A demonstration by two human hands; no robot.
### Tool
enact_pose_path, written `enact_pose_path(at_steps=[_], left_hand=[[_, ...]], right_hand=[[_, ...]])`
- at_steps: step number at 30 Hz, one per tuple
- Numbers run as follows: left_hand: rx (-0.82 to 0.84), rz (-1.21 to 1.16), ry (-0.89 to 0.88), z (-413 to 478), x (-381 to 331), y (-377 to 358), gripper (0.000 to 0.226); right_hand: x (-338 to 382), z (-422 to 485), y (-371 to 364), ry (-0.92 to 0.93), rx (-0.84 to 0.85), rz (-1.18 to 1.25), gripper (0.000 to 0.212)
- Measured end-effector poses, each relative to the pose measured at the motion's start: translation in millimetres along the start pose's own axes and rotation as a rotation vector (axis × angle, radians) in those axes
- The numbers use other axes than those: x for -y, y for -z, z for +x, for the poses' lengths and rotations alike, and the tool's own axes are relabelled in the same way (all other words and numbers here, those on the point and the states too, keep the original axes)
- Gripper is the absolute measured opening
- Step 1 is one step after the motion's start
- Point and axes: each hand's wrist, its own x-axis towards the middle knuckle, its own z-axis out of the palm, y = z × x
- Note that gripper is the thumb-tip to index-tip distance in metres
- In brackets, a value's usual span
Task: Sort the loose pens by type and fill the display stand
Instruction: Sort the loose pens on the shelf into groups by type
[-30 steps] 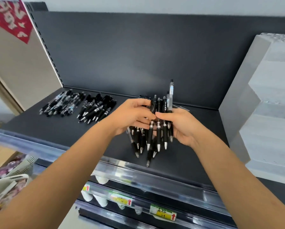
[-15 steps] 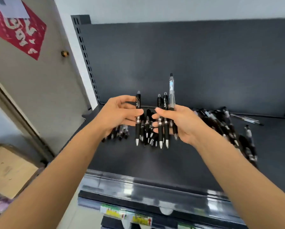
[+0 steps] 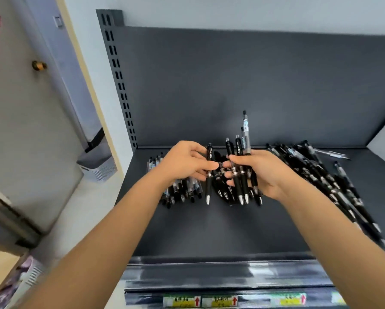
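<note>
Left grip: my left hand point(image 3: 185, 163) pinches one black pen point(image 3: 209, 175) between thumb and fingertips, tip down. The other fingers are loosely curled, nothing else in them.
Right grip: my right hand point(image 3: 267, 175) is closed round a bundle point(image 3: 240, 175) of pens, thumb across the front, tips down.
Why held so: the single pen hangs just beside the bundle. I judge it is being split off by type.
Odd one: a clear pen point(image 3: 246, 132) stands taller than the black ones in the right grip, likely next to be pulled.
Count, in hand: one in the left. At least three black and one clear in the right, the rest hidden by fingers.
Count, on shelf point(image 3: 209, 233): three groups and one stray.
Under left grip: clear pile point(image 3: 182, 190), laid parallel.
Between the grips, lower: black pile point(image 3: 221, 188).
Outward of right grip: unsorted heap point(image 3: 325, 184), too tangled to count.
Beyond the heap: stray pen point(image 3: 331, 153).
Display stand: I cannot make it out.
Progress: sorting partly done, filling not begun, by my reading.
</note>
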Motion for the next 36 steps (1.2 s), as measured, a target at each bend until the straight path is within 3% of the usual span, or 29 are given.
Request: enact_pose_path(at_steps=[5,14,23,31,36], left_hand=[[-0.015,0.177,0.031,28,1,-28,0.058],[-0.148,0.470,-0.057,45,1,-43,0.053],[-0.130,0.482,-0.119,48,-1,-46,0.036],[-0.090,0.459,-0.114,51,2,-51,0.037],[-0.098,0.318,-0.216,48,0,-52,0.017]], right_hand=[[7,-1,19,0.000,-0.092,-0.068,0.007],[7,10,41,-0.007,-0.122,-0.030,0.010],[5,16,43,-0.040,-0.126,-0.031,0.012],[1,21,47,-0.035,-0.100,-0.063,0.006],[-2,21,45,-0.021,-0.048,0.028,0.009]])
